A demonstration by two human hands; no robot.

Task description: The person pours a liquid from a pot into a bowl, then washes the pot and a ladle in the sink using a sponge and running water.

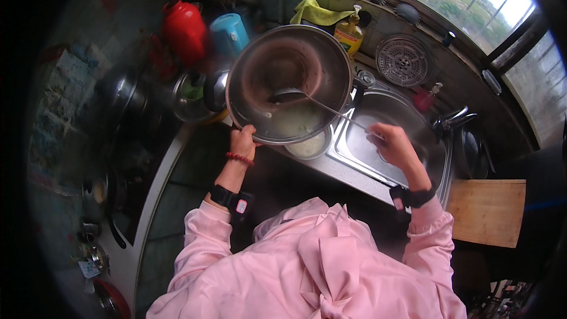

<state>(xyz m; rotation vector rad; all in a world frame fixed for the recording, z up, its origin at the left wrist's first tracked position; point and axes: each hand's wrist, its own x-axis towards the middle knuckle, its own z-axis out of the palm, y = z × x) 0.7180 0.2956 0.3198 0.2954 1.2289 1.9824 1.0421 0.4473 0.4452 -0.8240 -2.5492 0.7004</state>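
Note:
A large metal pan (pixel 290 53) is tilted over the counter, with some cloudy, pale liquid (pixel 294 119) pooled along its near side. At its near-left rim, my left hand (pixel 243 141) grips the edge. My right hand (pixel 390 144) is closed around the end of a metal ladle's long handle (pixel 336 113), over the sink. Inside the pan lies the ladle's bowl (pixel 285 94), just above the liquid. Partly hidden under the pan's near rim stands a metal bowl (pixel 328 141) with whitish contents (pixel 308 145).
The steel sink (pixel 361 119) and its faucet (pixel 452 118) are to the right, with a wooden cutting board (pixel 487 212) beyond. Behind the pan stand a pump soap bottle (pixel 350 37), a blue jug (pixel 230 33) and a red thermos (pixel 184 31). A lidded pot (pixel 186 102) is at left.

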